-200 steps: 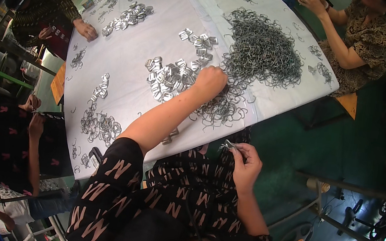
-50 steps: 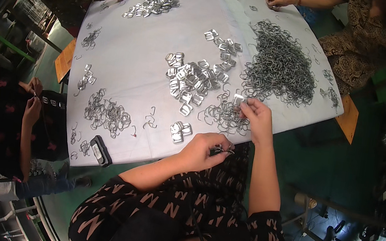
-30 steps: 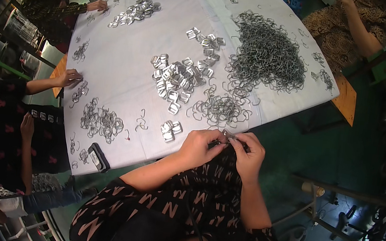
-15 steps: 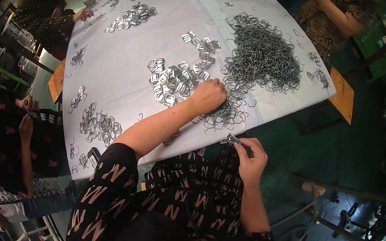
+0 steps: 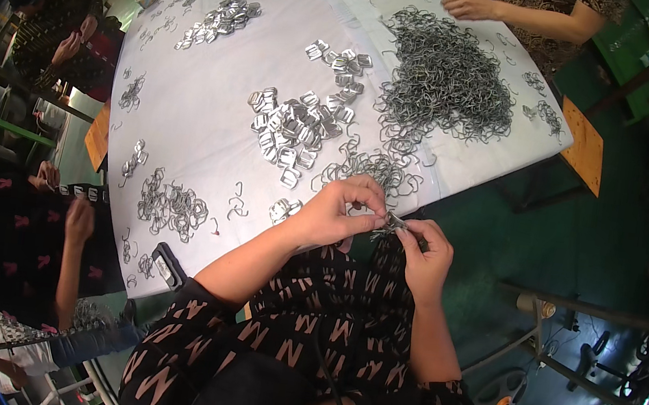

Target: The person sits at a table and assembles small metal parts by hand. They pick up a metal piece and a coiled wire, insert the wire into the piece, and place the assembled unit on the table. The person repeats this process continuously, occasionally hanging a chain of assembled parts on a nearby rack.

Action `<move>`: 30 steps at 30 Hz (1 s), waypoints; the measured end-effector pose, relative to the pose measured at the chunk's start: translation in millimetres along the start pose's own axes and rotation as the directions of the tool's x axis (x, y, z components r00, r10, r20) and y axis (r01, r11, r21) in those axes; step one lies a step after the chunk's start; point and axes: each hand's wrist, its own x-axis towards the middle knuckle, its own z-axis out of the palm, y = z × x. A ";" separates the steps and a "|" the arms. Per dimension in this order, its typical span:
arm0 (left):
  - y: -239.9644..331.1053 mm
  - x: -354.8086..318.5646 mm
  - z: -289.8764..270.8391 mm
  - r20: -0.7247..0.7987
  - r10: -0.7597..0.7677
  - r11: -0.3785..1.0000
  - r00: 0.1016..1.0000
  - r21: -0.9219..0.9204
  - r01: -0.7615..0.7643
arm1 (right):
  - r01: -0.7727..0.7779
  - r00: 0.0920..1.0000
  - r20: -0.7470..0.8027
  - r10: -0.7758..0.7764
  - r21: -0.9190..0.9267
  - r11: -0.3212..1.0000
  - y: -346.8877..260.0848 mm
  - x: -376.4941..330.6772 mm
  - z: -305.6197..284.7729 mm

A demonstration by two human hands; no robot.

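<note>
The left hand and right hand pinch small metal pieces (too tiny to tell apart) just beside the white counter, where a heap of grey wire hooks lies.

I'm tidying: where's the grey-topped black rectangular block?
Lower left in the head view, the block lies on the white-covered table, at its edge, beside curved grey metal hooks.

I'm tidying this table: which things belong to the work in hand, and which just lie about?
Part of the work:
Small metal parts in the left hand and right hand
Shiny buckles
Bent wire hooks

Apparently just lying about:
Black-and-grey block on the table
Wooden seat beside it
</note>
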 end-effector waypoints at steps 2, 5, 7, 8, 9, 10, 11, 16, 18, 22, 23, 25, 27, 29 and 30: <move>6.0 -6.1 5.9 -0.019 -0.118 0.993 0.993 -0.021 0.118 | 0.005 1.000 0.015 -0.005 -0.021 1.000 -2.1 -1.0 2.4; -9.3 -9.6 10.1 -0.053 0.000 0.999 0.999 -0.038 -0.002 | 0.023 0.999 0.039 -0.021 -0.046 0.999 -3.5 -1.3 2.9; -11.9 -11.9 12.2 -0.052 -0.002 0.995 0.999 -0.102 -0.003 | 0.031 0.998 0.065 -0.028 -0.051 0.998 -1.5 -0.8 4.2; -10.8 -14.2 13.8 -0.040 -0.057 0.984 0.998 -0.169 0.050 | 0.031 0.996 0.082 -0.026 -0.051 0.998 -0.5 -0.8 4.9; -9.7 -17.1 14.8 -0.027 -0.110 0.967 0.994 -0.234 0.101 | 0.030 0.995 0.100 -0.025 -0.051 0.998 0.1 -0.4 5.3; -7.9 -19.0 14.7 -0.026 -0.099 0.971 0.995 -0.223 0.090 | 0.046 0.992 0.122 -0.039 -0.050 0.998 -1.4 1.1 4.5; -6.1 -21.2 14.3 -0.027 -0.087 0.974 0.996 -0.212 0.080 | 0.061 0.988 0.146 -0.054 -0.048 0.997 -3.0 3.2 2.6; -6.7 -38.0 8.2 -0.048 0.017 0.989 0.999 -0.148 -0.024 | 0.023 0.987 0.156 -0.038 0.093 0.995 28.9 28.1 3.7; -4.0 -43.1 5.4 -0.047 0.062 0.991 0.997 -0.118 -0.067 | 0.079 0.976 0.205 -0.070 -0.035 0.996 32.5 51.0 17.5; 1.3 -48.1 4.9 -0.042 0.129 0.991 0.991 -0.036 -0.131 | 0.398 0.898 0.319 -0.304 -0.292 0.870 31.2 95.7 69.6; 1.4 -49.1 4.1 -0.024 0.135 0.991 0.990 -0.013 -0.136 | 0.425 0.889 0.338 -0.309 -0.356 0.832 32.1 104.4 84.0; 1.2 -51.0 3.8 -0.017 0.129 0.992 0.992 -0.006 -0.129 | 0.472 0.872 0.375 -0.315 -0.472 0.745 36.6 118.6 112.0; 1.6 -53.8 4.8 -0.058 0.129 0.992 0.990 0.001 -0.129 | 0.487 0.867 0.400 -0.299 -0.544 0.683 41.4 126.6 132.8; 1.8 -55.3 3.2 -0.080 0.127 0.992 0.989 0.006 -0.127 | 0.497 0.865 0.390 -0.315 -0.581 0.644 46.2 133.0 142.0; 1.1 -56.4 2.9 -0.086 0.125 0.992 0.988 0.008 -0.125 | 0.501 0.865 0.352 -0.358 -0.559 0.661 46.6 134.4 141.4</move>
